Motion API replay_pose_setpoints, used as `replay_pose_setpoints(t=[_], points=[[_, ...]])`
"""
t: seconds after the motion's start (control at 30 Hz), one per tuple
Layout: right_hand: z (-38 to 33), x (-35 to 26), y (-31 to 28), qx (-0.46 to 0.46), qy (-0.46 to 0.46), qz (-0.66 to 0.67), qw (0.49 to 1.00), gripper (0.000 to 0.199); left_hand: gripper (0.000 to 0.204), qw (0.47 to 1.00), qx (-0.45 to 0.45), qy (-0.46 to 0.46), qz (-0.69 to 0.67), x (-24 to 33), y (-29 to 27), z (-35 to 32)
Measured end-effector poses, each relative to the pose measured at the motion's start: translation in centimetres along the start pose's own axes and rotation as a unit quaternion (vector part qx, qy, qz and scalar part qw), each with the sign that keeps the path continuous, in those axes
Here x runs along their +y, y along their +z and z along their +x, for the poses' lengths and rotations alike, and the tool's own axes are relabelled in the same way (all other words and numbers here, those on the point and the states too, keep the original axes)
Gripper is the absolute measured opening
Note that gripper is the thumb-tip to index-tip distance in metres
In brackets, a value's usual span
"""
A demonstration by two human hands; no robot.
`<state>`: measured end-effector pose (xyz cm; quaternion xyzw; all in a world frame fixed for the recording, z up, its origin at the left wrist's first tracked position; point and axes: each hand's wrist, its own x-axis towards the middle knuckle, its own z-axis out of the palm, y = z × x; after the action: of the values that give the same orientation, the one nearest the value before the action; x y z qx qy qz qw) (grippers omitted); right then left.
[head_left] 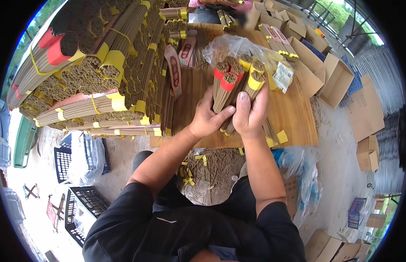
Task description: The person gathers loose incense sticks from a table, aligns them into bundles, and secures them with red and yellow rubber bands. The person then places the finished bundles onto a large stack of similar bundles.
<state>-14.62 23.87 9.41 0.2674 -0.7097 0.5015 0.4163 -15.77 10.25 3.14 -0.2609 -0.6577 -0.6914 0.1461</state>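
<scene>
Several bundles of brown incense sticks (223,94) stand tilted upward over the wooden table, gathered side by side between my two hands. Red paper bands wrap some of their tops and yellow bands wrap others. My left hand (206,118) is closed around the left side, its thumb across the lower sticks. Gripping the yellow-banded bundles on the right is my right hand (251,111), with its thumb pointing up along them. The lower ends of the bundles are partly hidden by my hands. Behind them lies a clear plastic bag (233,46) on the wooden table (294,120).
A tall stack of incense bundles (80,78) fills the table's left side. Pink printed strips (173,67) lie beside it. Open cardboard boxes (336,81) stand at the right. Black crates (91,201) sit on the floor at left. Another person's pink sleeve (242,6) shows across the table.
</scene>
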Motion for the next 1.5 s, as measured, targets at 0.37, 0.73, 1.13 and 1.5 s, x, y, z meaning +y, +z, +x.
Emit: replay_pose_setpoints(t=[0.37, 0.73, 1.13, 1.5], points=[[0.6, -1.1, 1.1, 0.058, 0.056, 0.145, 0.986, 0.069, 0.086, 0.997, -0.009, 0.081, 0.014, 0.4, 0.7, -0.8], [0.3, -0.7, -0.2, 0.087, 0.078, 0.199, 0.973, 0.063, 0.084, 0.999, -0.031, 0.024, 0.011, 2.1, 1.8, -0.9], [0.3, 0.4, -0.9, -0.014, 0.097, 0.171, 0.980, 0.074, 0.069, 0.996, -0.075, -0.006, 0.045, 1.5, 0.0, -0.1], [1.3, 1.0, -1.9, -0.040, 0.059, 0.150, 0.986, 0.055, 0.059, 0.983, -0.079, -0.134, -0.099, 1.0, 0.2, -0.4]])
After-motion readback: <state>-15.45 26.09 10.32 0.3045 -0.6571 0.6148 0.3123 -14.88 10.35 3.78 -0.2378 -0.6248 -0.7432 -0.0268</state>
